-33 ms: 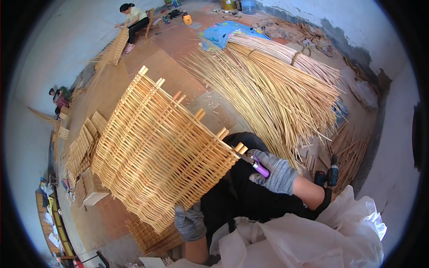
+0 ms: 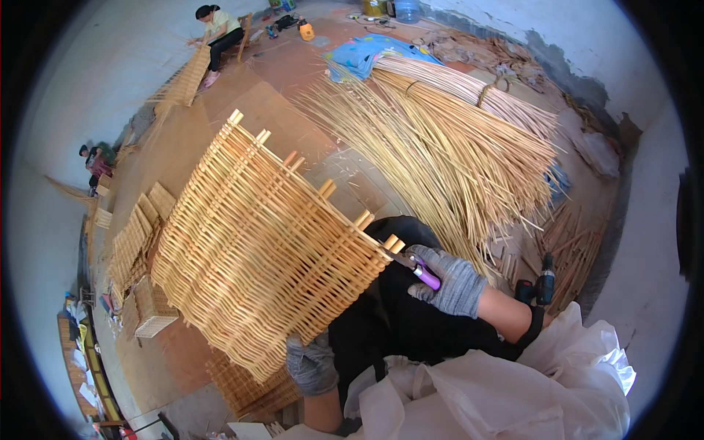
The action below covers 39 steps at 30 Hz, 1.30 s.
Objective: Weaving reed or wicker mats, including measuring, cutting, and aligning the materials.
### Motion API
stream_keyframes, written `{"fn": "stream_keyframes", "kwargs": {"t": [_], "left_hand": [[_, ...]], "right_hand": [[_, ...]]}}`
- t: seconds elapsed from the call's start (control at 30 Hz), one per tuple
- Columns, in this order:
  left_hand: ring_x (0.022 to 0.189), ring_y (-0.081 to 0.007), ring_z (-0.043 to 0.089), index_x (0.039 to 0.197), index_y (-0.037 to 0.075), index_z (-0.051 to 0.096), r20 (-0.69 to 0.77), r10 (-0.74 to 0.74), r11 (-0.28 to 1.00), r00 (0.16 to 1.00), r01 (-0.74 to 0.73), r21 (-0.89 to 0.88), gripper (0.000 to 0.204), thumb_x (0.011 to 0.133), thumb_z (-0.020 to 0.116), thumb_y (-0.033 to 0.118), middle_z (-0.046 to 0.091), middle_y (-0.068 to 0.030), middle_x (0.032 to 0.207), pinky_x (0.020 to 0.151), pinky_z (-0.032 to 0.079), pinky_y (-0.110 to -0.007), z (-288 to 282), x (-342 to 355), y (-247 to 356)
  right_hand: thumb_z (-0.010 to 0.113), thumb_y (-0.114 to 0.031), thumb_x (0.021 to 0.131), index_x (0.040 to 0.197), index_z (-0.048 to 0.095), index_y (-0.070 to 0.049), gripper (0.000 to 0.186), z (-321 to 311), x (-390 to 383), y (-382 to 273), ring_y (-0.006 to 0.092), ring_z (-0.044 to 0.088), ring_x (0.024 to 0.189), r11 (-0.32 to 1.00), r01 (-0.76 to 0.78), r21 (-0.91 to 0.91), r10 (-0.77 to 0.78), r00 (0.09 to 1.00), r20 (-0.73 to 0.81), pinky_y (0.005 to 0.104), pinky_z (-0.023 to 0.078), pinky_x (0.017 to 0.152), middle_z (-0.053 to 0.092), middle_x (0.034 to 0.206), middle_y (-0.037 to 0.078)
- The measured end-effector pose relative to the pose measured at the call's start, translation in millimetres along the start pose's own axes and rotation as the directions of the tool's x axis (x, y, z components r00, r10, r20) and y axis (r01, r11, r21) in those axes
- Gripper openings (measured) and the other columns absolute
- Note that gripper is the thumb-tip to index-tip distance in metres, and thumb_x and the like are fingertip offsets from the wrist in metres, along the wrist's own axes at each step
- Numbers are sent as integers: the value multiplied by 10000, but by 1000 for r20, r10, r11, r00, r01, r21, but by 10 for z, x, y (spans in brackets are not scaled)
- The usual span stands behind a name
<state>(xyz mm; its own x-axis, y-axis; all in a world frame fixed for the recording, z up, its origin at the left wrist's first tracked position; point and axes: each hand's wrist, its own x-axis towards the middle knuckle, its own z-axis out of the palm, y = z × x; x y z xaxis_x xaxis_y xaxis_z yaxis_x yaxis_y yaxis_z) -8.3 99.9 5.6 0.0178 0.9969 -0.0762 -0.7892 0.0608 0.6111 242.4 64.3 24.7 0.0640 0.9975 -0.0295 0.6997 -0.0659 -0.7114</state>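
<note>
A large woven wicker panel (image 2: pixel 257 249) lies slanted across my lap, its thick paired stake ends jutting from the upper right edge. My left hand (image 2: pixel 312 364), in a grey knit glove, is closed on the panel's lower edge, with the fingertips hidden. In my right hand (image 2: pixel 453 286), also gloved, are purple-handled pruning shears (image 2: pixel 425 275). Their dark blades touch or nearly touch the panel's right corner, beside a pair of stake ends (image 2: pixel 394 243). Whether a strand lies between the blades is too small to tell.
Bundles of long wicker rods (image 2: pixel 462 139) spread over the floor ahead to the right. A cordless drill (image 2: pixel 544 282) stands by cut sticks (image 2: pixel 576 249). Woven panels (image 2: pixel 136 249) and a wicker box (image 2: pixel 154 308) sit at left. Two people work farther off, one with another panel (image 2: pixel 192 73).
</note>
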Motion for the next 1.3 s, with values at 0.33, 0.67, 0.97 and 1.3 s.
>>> {"fn": "stream_keyframes", "kwargs": {"t": [0.33,0.67,0.97,1.3], "left_hand": [[1013,-284,522,1184,-99,337,-121,-35,999,992,32,-28,459,831,538,115,470,-226,1135,831,504,-354,-529,221,-167],[984,-280,544,1157,-93,364,-106,-17,998,994,11,-57,468,805,581,126,485,-219,1120,771,533,-323,-210,-93,-132],[928,-268,574,1176,-72,345,-101,-123,992,987,118,-54,500,797,595,136,501,-207,1094,704,562,-308,-126,-53,-50],[982,-268,545,1209,-48,330,-153,-211,977,965,213,-6,573,767,628,162,495,-185,1102,764,542,-324,-163,-73,51]], "right_hand": [[592,-260,706,833,525,-42,261,180,500,449,358,576,670,945,14,-326,-29,999,-40,419,459,581,586,727,192],[618,-347,741,1159,449,-18,558,217,305,122,336,523,977,994,35,104,-34,999,-7,366,409,856,538,1058,194],[618,-345,739,1192,426,-50,573,175,82,8,343,524,975,999,13,52,-13,1000,-8,378,416,848,537,1066,193],[608,-339,740,1079,496,-47,461,257,124,-90,332,554,879,996,-40,80,44,998,-44,376,449,764,570,944,175]]}}
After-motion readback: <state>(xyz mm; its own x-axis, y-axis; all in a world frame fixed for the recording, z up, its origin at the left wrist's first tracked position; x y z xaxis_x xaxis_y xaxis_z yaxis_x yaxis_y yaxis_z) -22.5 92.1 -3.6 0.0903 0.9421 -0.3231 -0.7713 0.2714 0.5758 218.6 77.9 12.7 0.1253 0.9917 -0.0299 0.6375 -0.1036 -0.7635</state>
